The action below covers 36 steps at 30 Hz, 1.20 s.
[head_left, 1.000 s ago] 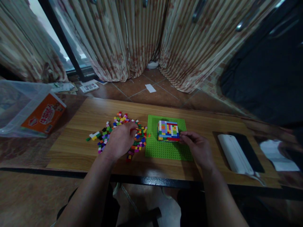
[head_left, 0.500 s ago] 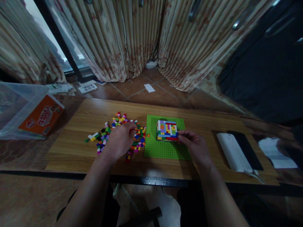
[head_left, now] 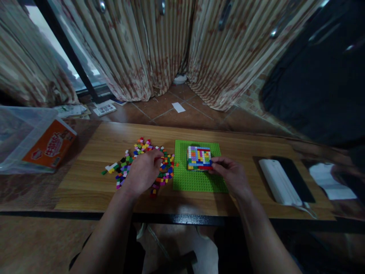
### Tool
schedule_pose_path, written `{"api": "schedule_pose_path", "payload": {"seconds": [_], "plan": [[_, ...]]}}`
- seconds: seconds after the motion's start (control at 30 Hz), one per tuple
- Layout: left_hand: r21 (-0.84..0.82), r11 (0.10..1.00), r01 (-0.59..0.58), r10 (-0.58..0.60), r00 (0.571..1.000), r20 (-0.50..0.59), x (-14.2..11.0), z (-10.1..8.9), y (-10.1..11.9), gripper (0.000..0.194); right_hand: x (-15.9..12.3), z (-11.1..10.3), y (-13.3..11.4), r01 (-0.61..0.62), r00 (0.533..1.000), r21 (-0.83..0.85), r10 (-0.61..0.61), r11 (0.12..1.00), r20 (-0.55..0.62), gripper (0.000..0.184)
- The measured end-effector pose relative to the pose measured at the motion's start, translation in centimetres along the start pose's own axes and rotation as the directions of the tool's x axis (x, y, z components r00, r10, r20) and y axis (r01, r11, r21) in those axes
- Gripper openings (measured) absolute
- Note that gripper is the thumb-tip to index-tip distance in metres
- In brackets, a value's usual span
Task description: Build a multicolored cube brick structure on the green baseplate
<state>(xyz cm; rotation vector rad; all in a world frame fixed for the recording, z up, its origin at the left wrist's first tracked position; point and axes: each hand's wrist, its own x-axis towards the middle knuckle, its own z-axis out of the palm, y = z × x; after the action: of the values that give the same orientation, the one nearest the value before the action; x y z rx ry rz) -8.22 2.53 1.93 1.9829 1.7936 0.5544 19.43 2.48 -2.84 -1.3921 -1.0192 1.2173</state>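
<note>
Bricks on a wooden surface [head_left: 85,163]. The stacked brick block [head_left: 199,156] sits on the green baseplate [head_left: 196,185], between the surface's far and near edges; loose bricks [head_left: 167,175] spread from the baseplate toward the left edge. Left hand [head_left: 144,171]: fingers bent over the loose bricks; whether one is gripped cannot be told. Right hand [head_left: 233,176]: fingers nearly closed at the block's right side; any grip is unclear. Over the last second, only the viewpoint has shifted noticeably; the block shows no visible addition.
</note>
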Motion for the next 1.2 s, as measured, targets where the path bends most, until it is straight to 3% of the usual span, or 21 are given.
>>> {"api": "schedule_pose_path", "payload": {"seconds": [0.17,0.33,0.4,0.47,0.57,0.67,0.73,0.97,1.2], "plan": [[-0.016,1.000,-0.017,0.017,1.000,0.005,0.1,0.1,-0.2,0.027,0.0,-0.1,-0.1,0.028,1.000,-0.041,-0.029,0.999,-0.008,0.032],[-0.012,1.000,0.011,-0.011,1.000,0.009,0.1,0.1,-0.5,0.028,0.2,-0.8,-0.2,0.125,0.956,-0.102,-0.147,0.987,-0.252,0.032],[-0.012,1.000,0.007,-0.007,1.000,0.001,0.1,0.1,-0.5,0.027,0.0,-0.7,-0.3,0.172,0.936,-0.210,-0.227,0.962,-0.271,0.036],[-0.016,1.000,0.004,-0.004,1.000,-0.005,0.1,0.1,-0.5,0.027,-0.6,0.0,-0.3,0.255,0.924,-0.375,-0.339,0.891,-0.177,0.044],[-0.026,1.000,0.007,-0.007,1.000,0.009,0.1,0.1,-0.5,0.028,-1.6,1.7,0.0,0.426,0.878,-0.584,-0.472,0.690,0.083,0.057],[-0.025,1.000,0.016,-0.015,0.999,0.032,0.1,0.1,-0.5,0.030,-1.8,3.0,0.5,0.520,0.830,-0.680,-0.495,0.518,0.257,0.064],[-0.021,1.000,0.016,-0.015,0.999,0.037,0.0,0.2,-0.5,0.030,-1.4,3.2,0.9,0.538,0.819,-0.703,-0.486,0.465,0.305,0.060],[-0.072,0.997,-0.024,0.027,0.999,0.040,-0.1,0.4,-0.6,0.029,0.4,1.1,1.7,0.564,0.818,-0.655,-0.448,0.503,0.360,0.052],[-0.093,0.995,-0.028,0.033,0.998,0.046,-0.2,0.0,-0.8,0.029,1.6,-1.6,1.9,0.554,0.825,-0.647,-0.452,0.524,0.340,0.044]]}}
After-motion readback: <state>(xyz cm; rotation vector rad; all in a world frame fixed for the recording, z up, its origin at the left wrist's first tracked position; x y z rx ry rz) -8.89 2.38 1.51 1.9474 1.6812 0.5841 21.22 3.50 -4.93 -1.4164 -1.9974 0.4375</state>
